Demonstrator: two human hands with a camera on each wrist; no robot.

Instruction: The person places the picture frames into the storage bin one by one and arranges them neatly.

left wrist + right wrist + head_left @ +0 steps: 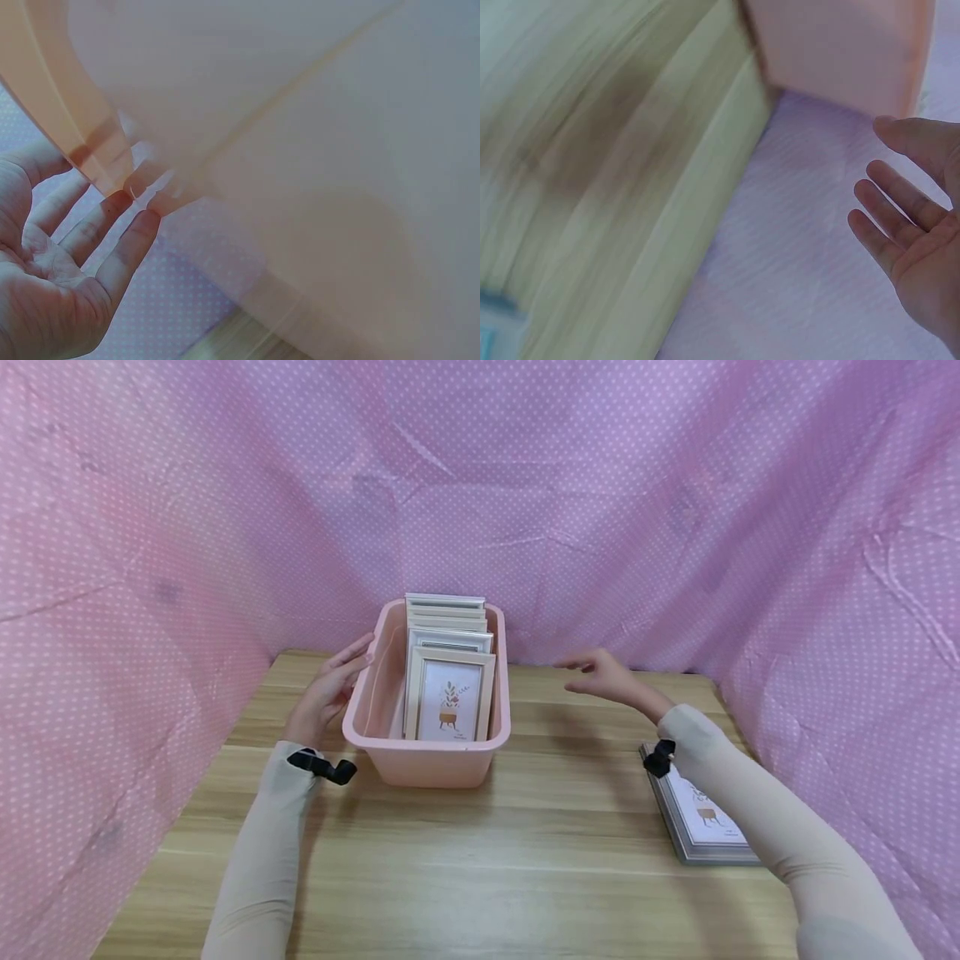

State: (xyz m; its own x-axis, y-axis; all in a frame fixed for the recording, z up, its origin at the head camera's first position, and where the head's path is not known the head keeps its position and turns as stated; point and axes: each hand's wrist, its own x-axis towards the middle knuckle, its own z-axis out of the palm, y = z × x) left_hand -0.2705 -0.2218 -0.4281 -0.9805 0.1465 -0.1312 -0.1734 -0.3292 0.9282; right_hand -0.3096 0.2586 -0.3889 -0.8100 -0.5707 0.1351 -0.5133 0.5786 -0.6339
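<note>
A pink plastic bin (427,768) stands left of centre on the table, with several picture frames (450,693) leaning one behind another inside it. The front one has a light border and a print of a potted plant. My left hand (330,689) touches the bin's left rim from outside; the left wrist view shows its extended fingers (131,247) at the rim's edge. To the right of the bin my right hand (600,675) hovers above the table, holding nothing, fingers spread in the right wrist view. Silver-edged picture frames (705,814) lie stacked at right, partly hidden by my right forearm.
The wooden table (480,868) has its back edge against pink-purple dotted cloth (555,510), which also hangs along both sides. Black straps (322,766) circle both wrists.
</note>
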